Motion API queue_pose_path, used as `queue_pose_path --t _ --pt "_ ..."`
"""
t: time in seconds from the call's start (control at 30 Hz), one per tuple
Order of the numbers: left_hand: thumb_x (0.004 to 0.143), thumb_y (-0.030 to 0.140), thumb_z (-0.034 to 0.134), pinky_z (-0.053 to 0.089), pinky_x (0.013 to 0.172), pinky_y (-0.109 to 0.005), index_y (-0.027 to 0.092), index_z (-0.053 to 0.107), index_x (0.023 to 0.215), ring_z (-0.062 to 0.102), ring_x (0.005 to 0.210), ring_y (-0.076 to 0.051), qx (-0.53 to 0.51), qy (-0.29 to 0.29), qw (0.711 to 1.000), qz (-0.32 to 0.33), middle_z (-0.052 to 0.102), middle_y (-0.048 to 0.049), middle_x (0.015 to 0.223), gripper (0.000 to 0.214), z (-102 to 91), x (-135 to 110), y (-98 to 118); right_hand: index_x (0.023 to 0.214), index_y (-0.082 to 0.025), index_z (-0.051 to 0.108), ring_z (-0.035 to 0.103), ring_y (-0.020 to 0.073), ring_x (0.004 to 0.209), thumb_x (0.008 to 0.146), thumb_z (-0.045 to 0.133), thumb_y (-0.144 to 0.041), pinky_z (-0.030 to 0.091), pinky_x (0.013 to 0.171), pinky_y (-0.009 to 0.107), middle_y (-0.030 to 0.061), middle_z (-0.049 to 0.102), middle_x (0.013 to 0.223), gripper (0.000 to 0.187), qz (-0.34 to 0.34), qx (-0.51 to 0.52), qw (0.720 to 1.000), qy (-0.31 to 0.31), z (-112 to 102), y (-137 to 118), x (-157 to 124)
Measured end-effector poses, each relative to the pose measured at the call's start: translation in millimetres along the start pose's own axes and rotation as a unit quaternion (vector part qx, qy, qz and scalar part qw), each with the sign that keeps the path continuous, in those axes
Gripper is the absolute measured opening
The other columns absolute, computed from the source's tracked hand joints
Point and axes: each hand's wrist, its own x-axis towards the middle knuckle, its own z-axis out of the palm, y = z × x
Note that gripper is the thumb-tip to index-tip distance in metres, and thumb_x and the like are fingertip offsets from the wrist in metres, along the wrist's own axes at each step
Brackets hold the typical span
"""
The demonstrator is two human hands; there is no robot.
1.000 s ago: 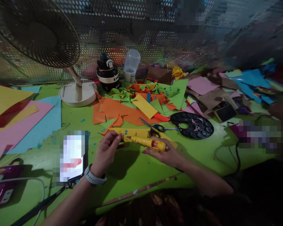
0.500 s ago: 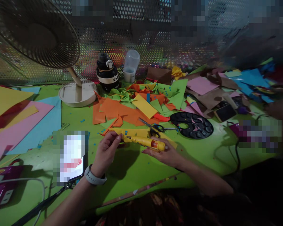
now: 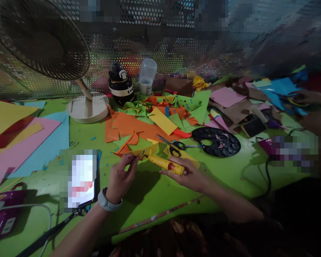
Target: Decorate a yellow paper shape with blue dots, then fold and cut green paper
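My right hand (image 3: 188,175) is wrapped round a yellow pen-style glue gun (image 3: 164,164), its dark tip pointing left. A short pale stub sticks out of its rear end. My left hand (image 3: 124,175), with a pale watch band on the wrist, pinches a yellow paper strip (image 3: 147,151) between thumb and fingertips. The tip is close beside the strip; I cannot tell whether they touch. Just beyond my right hand lie black-handled scissors (image 3: 178,146) and a flat yellow paper piece (image 3: 194,162). An orange paper scrap (image 3: 125,146) is beyond my left fingers.
Orange paper (image 3: 133,126) and green scraps cover the middle back. A black palette (image 3: 216,142) lies right, a lit phone (image 3: 82,178) left. Behind stand a fan (image 3: 87,107), a black bottle (image 3: 121,85) and a clear bottle (image 3: 147,76). Another person's hand (image 3: 314,98) reaches in at right.
The yellow strip has tilted, its right end now higher. The glue gun has shifted slightly left and slants more downward to the right. At right, another person's hand has come in over the papers.
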Motion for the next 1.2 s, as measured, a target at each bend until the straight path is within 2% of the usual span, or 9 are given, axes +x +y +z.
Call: queue_pose_path --t 0.17,0.27,0.37,0.57,0.73,0.83,0.93,1.03,1.2 --pt "0.082 0.026 0.070 0.054 0.066 -0.023 0.021 0.067 0.086 0.069 0.072 -0.014 -0.061 0.065 0.995 -0.034 0.070 -0.0008 0.079 0.006 -5.2 2 4 0.103 -0.020 0.057 0.062 0.0203 0.080 0.088 0.054 -0.030 0.049 0.070 0.031 0.0072 0.065 0.095 0.018 -0.070 -0.139 0.987 0.026 -26 13 -17" --pt "0.080 0.032 0.073 0.058 0.071 -0.026 0.021 0.068 0.087 0.069 0.074 -0.014 -0.177 0.104 0.972 -0.114 0.071 0.0001 0.082 0.014 -7.0 8 3 0.108 -0.019 0.057 0.064 0.0239 0.091 0.087 0.056 -0.030 0.050 0.078 0.033 0.0110 0.066 0.101 0.024 -0.023 -0.238 0.963 0.124 -48 43 -37" --pt "0.073 0.033 0.079 0.058 0.071 -0.025 0.020 0.069 0.082 0.068 0.074 -0.012 -0.263 0.129 0.940 -0.177 0.071 0.0011 0.082 0.019 -7.0 15 1 0.110 -0.019 0.059 0.065 0.0275 0.090 0.085 0.058 -0.040 0.051 0.077 0.037 0.0130 0.067 0.101 0.033 0.077 -0.327 0.911 0.240 -67 80 -53" --pt "0.066 0.030 0.084 0.057 0.069 -0.024 0.020 0.068 0.078 0.067 0.075 -0.011 -0.343 0.133 0.899 -0.238 0.071 0.0017 0.082 0.022 -6.4 20 2 0.127 -0.015 0.055 0.064 0.0300 0.095 0.084 0.055 -0.052 0.051 0.079 0.040 0.0148 0.067 0.107 0.056 0.169 -0.389 0.879 0.216 -91 127 -68" --pt "0.064 0.030 0.085 0.055 0.068 -0.023 0.020 0.068 0.078 0.068 0.074 -0.011 -0.355 0.143 0.890 -0.247 0.072 0.0010 0.081 0.024 -6.6 21 0 0.135 -0.010 0.052 0.057 0.0352 0.113 0.083 0.056 -0.058 0.045 0.094 0.049 0.0194 0.063 0.123 0.070 0.119 -0.434 0.882 0.137 -94 101 -68" --pt "0.065 0.028 0.085 0.055 0.068 -0.022 0.020 0.069 0.079 0.068 0.074 -0.011 -0.360 0.147 0.887 -0.248 0.072 0.0014 0.081 0.023 -7.2 22 -2 0.140 -0.013 0.049 0.050 0.0321 0.125 0.093 0.046 -0.056 0.039 0.105 0.048 0.0171 0.056 0.135 0.063 0.048 -0.420 0.893 0.153 -71 60 -52" --pt "0.066 0.027 0.085 0.055 0.068 -0.021 0.020 0.069 0.079 0.068 0.074 -0.011 -0.368 0.150 0.880 -0.259 0.072 0.0021 0.081 0.022 -8.9 23 -5 0.140 -0.015 0.050 0.040 0.0316 0.136 0.093 0.043 -0.061 0.035 0.110 0.048 0.0157 0.049 0.144 0.067 0.001 -0.410 0.910 0.069 -43 30 -29" --pt "0.067 0.026 0.084 0.055 0.069 -0.021 0.020 0.069 0.080 0.069 0.076 -0.011 -0.369 0.150 0.879 -0.261 0.073 0.0027 0.081 0.021 -10.8 23 -7 0.142 -0.014 0.049 0.028 0.0353 0.143 0.094 0.039 -0.062 0.030 0.112 0.053 0.0182 0.035 0.154 0.069 0.033 -0.439 0.895 0.077 -29 24 -10" --pt "0.065 0.025 0.084 0.055 0.068 -0.021 0.020 0.068 0.078 0.067 0.075 -0.010 -0.376 0.164 0.875 -0.259 0.072 0.0044 0.078 0.022 -11.8 26 -5 0.143 -0.013 0.048 0.022 0.0363 0.145 0.095 0.035 -0.063 0.026 0.113 0.056 0.0193 0.029 0.157 0.070 0.050 -0.449 0.889 0.078 -37 36 3"
